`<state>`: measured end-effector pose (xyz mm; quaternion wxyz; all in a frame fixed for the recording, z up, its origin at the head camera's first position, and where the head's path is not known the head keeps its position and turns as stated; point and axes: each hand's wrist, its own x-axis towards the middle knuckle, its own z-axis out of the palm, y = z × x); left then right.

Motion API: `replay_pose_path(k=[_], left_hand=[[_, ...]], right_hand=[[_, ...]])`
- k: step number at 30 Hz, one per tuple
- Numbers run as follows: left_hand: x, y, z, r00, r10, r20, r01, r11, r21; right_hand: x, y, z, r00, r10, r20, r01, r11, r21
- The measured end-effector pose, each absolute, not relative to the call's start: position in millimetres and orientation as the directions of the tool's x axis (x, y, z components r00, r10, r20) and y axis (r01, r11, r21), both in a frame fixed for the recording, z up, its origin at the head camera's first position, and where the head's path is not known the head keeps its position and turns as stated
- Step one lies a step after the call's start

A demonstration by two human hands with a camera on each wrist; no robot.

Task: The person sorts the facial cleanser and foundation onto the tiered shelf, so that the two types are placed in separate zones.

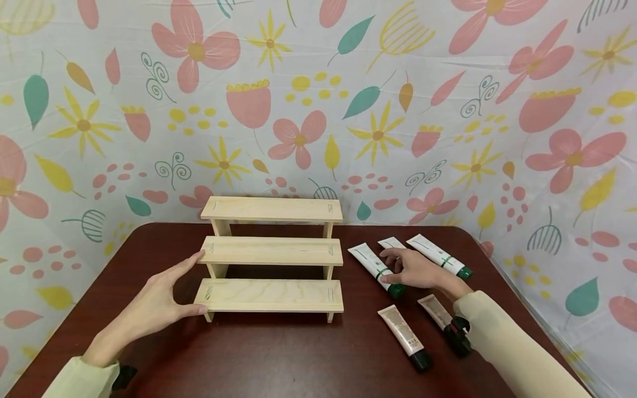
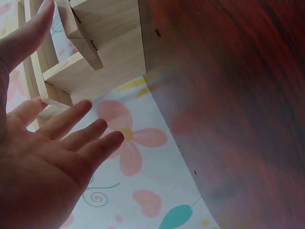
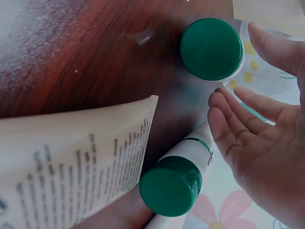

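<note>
A three-step wooden shelf (image 1: pixel 272 249) stands on the dark table. At its left side is my left hand (image 1: pixel 149 301), with the index fingertip at the middle step and the thumb at the lowest one. Its fingers (image 2: pixel 71 129) are spread and mostly straight in the left wrist view. My right hand (image 1: pixel 415 269) reaches over a white tube with a green cap (image 1: pixel 370 262), thumb and fingers apart on either side. In the right wrist view a gap shows between that hand (image 3: pixel 267 138) and the nearest green cap (image 3: pixel 211 49). Behind it lies a partly hidden white tube (image 1: pixel 391 242).
Another white tube with a green cap (image 1: pixel 438 254) lies further right. Nearer the front are a beige tube with a black cap (image 1: pixel 404 334) and a second beige tube (image 1: pixel 435 310), partly under the right wrist. A flower-patterned cloth (image 1: pixel 308 110) hangs behind the table (image 1: pixel 278 359).
</note>
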<state>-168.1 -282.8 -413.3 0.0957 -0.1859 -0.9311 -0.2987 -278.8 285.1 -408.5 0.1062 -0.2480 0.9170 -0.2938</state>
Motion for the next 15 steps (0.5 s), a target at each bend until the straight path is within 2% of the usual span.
replay_pose_path(k=[7,15], left_hand=[[-171,-285,-416,-0.911,0.281,0.303,0.409,0.717,0.564],[-172,-287,-421,-0.919,0.282,0.277,0.395,0.650,0.649]], right_hand=[[-288,288,-412,-0.836,-0.542,-0.090,-0.359,0.663,-0.657],[-293,288,-415,-0.839,-0.530,-0.121,-0.331,0.675,-0.660]])
